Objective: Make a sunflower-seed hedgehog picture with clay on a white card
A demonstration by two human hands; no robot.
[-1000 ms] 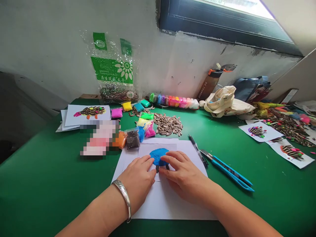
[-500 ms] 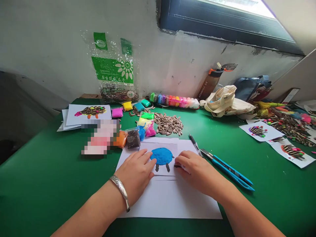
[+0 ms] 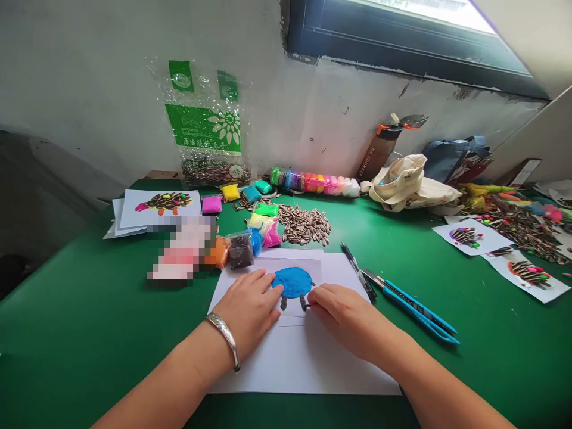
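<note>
Centrally, between the two grips, one blue oval (image 3: 292,282) with two dark legs (image 3: 302,302) lies on white paper (image 3: 286,369). Left grip (image 3: 249,302): fingers apart, resting on the paper, fingertips at the oval's edge; one bracelet (image 3: 226,342) behind. Right grip (image 3: 344,313): fingertips together on one small dark piece (image 3: 308,305), beside the nearer leg. Right of this grip, one pen (image 3: 358,273) and one blue cutter (image 3: 417,311) on the desk (image 3: 111,310). Beyond the left grip, one dark packet (image 3: 241,251) and one orange packet (image 3: 217,252).
</note>
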